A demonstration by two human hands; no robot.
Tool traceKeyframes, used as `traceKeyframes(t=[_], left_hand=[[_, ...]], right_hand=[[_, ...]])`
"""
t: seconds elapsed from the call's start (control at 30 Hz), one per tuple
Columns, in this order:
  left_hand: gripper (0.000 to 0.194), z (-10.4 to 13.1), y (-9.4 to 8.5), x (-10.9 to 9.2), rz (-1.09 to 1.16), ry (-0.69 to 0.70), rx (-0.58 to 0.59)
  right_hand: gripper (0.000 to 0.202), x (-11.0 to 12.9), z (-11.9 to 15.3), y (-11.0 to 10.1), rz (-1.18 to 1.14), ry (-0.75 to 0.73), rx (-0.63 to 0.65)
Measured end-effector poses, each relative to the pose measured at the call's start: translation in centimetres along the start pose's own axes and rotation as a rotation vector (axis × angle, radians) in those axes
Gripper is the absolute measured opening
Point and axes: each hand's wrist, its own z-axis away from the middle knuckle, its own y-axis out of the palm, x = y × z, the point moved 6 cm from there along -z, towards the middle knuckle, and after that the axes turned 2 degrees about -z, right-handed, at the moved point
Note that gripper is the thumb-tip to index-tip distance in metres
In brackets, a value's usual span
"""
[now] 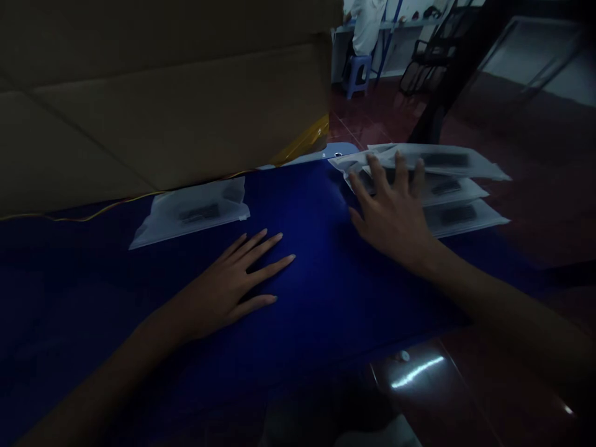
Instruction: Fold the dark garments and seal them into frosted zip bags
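Note:
My left hand [242, 273] rests on the blue table surface [302, 316], fingers spread and holding nothing. Just beyond it lies a frosted zip bag [200, 208] with a dark item inside that I cannot make out. On the right, my right hand [393, 208] lies with spread fingers over a pile of similar frosted zip bags [465, 214], touching the left part of the pile. Each visible bag there also has a dark shape in it. The bags overlap, and my hand hides part of them.
A large cardboard box [177, 118] with yellow tape stands along the far edge, a thin yellow-red wire [102, 214] at its base. Beyond, a person [367, 28] sits on a blue stool [358, 74] near a black chair [431, 53]. Red tiled floor [521, 130] shows at right.

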Motion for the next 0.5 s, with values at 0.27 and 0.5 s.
traceKeyframes(t=[0.27, 0.5], left_hand=[[0.067, 0.08, 0.15, -0.23, -0.025, 0.008, 0.01], [0.067, 0.06, 0.06, -0.15, 0.002, -0.003, 0.006]], right_hand=[[0.059, -0.34, -0.24, -0.01, -0.002, 0.025, 0.02], [0.054, -0.94, -0.47, 0.43, -0.011, 0.02, 0.002]])
